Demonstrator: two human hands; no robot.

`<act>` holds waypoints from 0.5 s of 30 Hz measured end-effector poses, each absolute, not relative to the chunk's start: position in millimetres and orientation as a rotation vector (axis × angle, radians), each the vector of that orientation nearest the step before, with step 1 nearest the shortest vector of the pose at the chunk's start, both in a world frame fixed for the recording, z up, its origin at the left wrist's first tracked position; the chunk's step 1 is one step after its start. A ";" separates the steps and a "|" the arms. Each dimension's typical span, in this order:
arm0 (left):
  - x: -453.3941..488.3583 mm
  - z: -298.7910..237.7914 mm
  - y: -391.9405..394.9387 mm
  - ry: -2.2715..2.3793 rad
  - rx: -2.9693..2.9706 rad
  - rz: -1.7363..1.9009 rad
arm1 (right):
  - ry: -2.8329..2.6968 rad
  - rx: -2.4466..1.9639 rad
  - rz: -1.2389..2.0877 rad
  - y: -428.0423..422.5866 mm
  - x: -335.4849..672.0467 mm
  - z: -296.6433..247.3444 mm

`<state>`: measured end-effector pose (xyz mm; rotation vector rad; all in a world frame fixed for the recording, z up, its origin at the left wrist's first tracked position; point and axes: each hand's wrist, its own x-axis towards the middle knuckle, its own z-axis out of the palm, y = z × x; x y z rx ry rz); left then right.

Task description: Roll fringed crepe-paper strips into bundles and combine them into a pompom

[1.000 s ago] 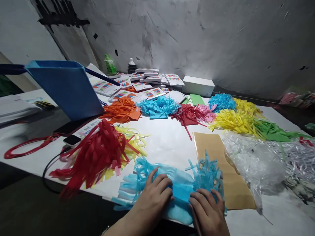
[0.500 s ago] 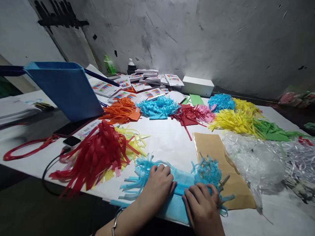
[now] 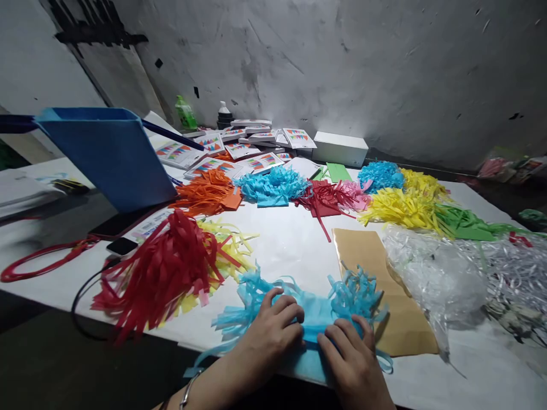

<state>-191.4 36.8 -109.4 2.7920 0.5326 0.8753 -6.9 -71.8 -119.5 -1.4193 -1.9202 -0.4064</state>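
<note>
A light-blue sheet of tissue paper (image 3: pixel 318 309) with fringed ends lies at the table's front edge, folded over itself across the middle. My left hand (image 3: pixel 276 327) has its fingers curled on the fold from the left. From the right, my right hand (image 3: pixel 352 353) grips the same fold, fingers bent and thumb side towards the middle. Cut strips fan out on both sides of the hands, bunched and curly at the right. What lies under the palms is hidden.
Left of my hands lies a red fringed bundle (image 3: pixel 166 267) over yellow strips. Brown paper (image 3: pixel 363 256) and crumpled clear plastic (image 3: pixel 436 279) sit to the right. Coloured fringe bundles (image 3: pixel 273 188) line the back, before printed packets (image 3: pixel 265 162). A blue holder (image 3: pixel 111 159) stands at left.
Both hands have shifted slightly towards the front edge with the folded band between them. My left fingers have lifted and spread a little. The view has moved slightly.
</note>
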 end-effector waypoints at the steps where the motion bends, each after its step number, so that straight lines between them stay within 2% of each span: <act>1: -193.5 -109.3 36.8 0.540 2.791 0.868 | -1.917 -1.430 -0.391 -74.5 -3.4 -120.4; 8: -192.7 -97.2 26.1 0.906 2.740 0.555 | -1.750 -1.684 -0.251 -70.7 -1.1 -129.0; 11: -187.1 -92.8 24.7 1.067 2.737 0.427 | -1.770 -1.891 -0.312 -61.3 -6.3 -127.5; 15: -189.9 -97.4 30.2 0.880 2.833 0.562 | -1.768 -1.964 -0.328 -59.7 -6.7 -122.1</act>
